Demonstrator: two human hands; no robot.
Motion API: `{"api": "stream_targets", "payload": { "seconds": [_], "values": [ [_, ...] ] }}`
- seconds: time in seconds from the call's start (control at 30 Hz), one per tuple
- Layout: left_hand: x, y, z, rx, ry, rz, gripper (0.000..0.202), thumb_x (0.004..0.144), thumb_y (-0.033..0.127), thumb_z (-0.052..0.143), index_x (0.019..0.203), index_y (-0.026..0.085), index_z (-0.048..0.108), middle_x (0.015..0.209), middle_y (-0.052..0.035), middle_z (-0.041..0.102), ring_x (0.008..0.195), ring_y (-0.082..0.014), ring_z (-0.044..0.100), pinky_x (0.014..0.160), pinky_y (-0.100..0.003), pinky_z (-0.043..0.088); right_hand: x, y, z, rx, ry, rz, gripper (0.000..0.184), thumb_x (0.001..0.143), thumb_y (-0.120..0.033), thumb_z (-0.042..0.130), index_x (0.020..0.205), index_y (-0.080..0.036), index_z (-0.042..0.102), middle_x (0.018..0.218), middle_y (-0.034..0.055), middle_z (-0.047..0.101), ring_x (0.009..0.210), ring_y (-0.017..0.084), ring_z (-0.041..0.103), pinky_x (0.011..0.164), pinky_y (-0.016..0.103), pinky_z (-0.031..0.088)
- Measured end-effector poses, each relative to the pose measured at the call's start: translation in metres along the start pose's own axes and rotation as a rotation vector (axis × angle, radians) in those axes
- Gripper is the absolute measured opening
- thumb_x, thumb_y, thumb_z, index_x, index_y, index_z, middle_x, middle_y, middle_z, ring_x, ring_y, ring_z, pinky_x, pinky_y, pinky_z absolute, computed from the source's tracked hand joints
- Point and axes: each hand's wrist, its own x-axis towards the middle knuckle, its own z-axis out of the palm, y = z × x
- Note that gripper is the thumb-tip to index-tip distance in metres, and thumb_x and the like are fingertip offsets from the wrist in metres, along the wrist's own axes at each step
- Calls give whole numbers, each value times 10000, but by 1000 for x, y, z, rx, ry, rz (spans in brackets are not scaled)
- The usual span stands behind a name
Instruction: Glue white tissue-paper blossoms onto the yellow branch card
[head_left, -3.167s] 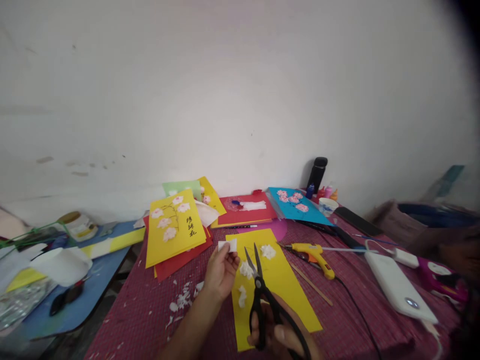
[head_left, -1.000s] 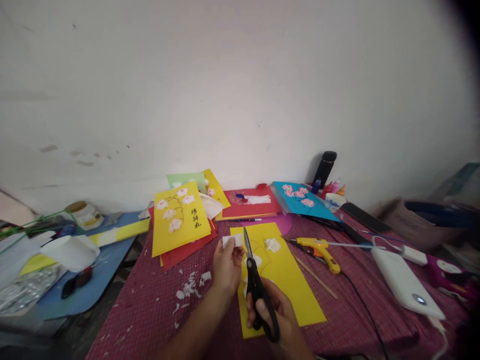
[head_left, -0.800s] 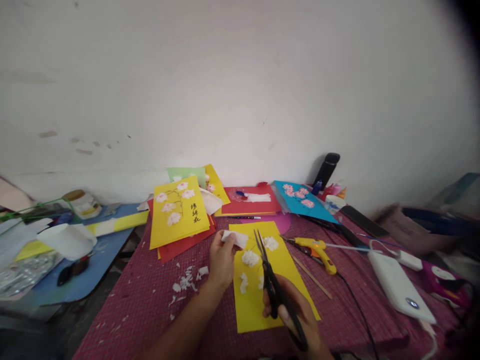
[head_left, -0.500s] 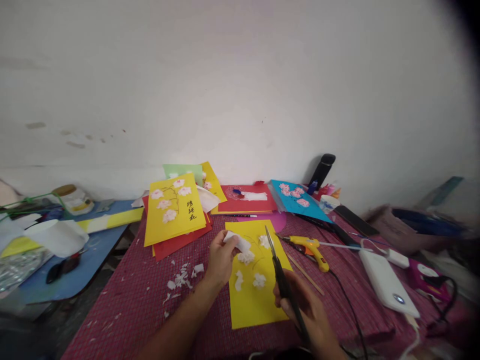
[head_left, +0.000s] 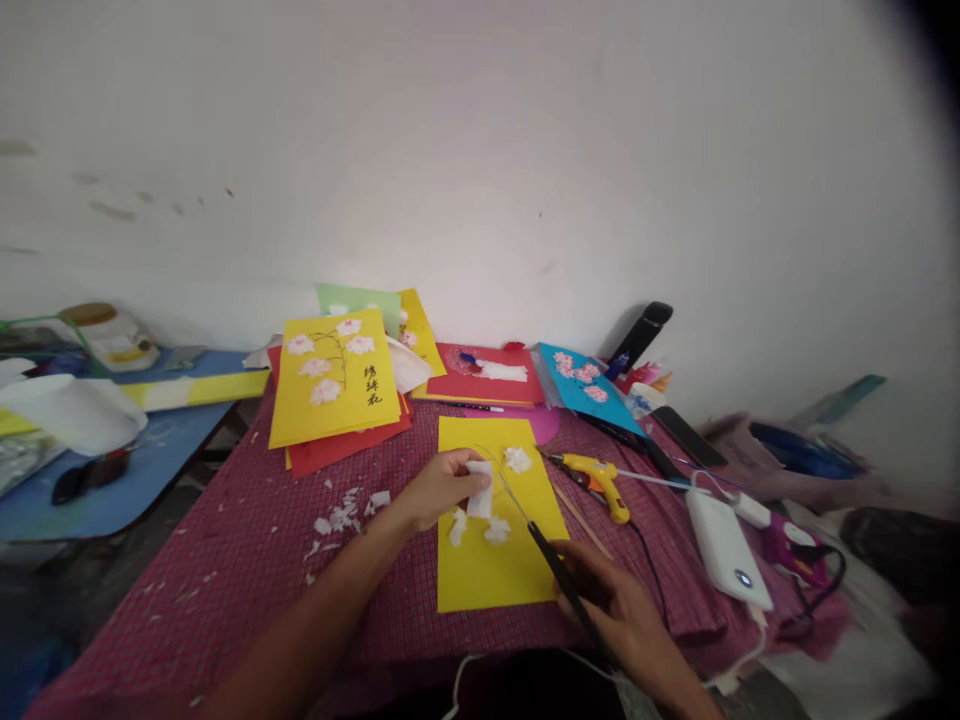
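My left hand [head_left: 444, 488] pinches a small folded piece of white tissue paper [head_left: 481, 490] between thumb and fingers, above the yellow card [head_left: 502, 575]. In my right hand [head_left: 604, 597] is a pair of black-handled scissors [head_left: 551, 555], seen nearly edge-on. Their pointed metal tips reach up and left, close to the paper's right edge; whether they touch it I cannot tell. Crumpled white paper flowers lie on the card, one at upper right [head_left: 517, 459] and others lower down, with thin drawn stems. Part of the card is hidden behind my left hand and the paper.
White paper scraps [head_left: 341, 515] lie left of the card. A yellow glue gun [head_left: 596, 478] with its cord lies at right, beside a thin wooden stick [head_left: 583, 522] and a white power bank [head_left: 727, 550]. Finished flower cards [head_left: 337, 385] are stacked behind left; a blue card [head_left: 592, 385] leans behind right.
The view has tilted and shifted, so the table sits higher. The paper has turned from slanted to upright in my left hand, and the scissors have swung left and down towards it.
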Motion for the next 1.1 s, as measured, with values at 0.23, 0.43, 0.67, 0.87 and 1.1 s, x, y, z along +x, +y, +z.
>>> {"api": "stream_targets", "payload": {
  "seconds": [0.23,0.43,0.67,0.87,1.1],
  "values": [
    [1,0,-6,63,-88,-104,268,703,317,810,852,133,685,649,-3,632,480,-81,535,451,-168,379,-7,-2,-7,-170,-93,47,462,826,-376,713,1252,-215,639,1142,87,686,1051,286,622,899,383,490],
    [1,-1,-10,216,-171,-163,423,766,480,725,983,128,639,723,7,611,557,-85,542,518,-197,422,-9,-10,-8,-257,-129,61,432,849,-342,668,1257,-204,630,1123,74,692,1035,260,633,903,360,500],
    [1,-3,-11,311,-243,-145,424,787,508,687,959,123,644,722,5,595,551,-73,495,510,-193,358,-8,-10,-8,-327,-142,27,426,854,-289,629,1270,-198,624,1234,105,671,1086,276,640,941,401,507],
    [2,-5,-13,391,-275,-118,399,813,495,663,958,124,661,713,13,582,551,-70,453,520,-195,337,-8,-17,-7,-418,-143,-30,423,840,-250,606,1259,-201,639,1193,103,692,1058,280,652,929,405,516],
    [0,-3,-11,460,-278,-99,402,810,489,662,969,120,684,765,-7,609,610,-96,478,558,-207,347,-10,-20,-5,-401,-177,-34,444,852,-216,595,1295,-221,616,1216,90,682,1052,255,653,923,376,514]
  ]
}}
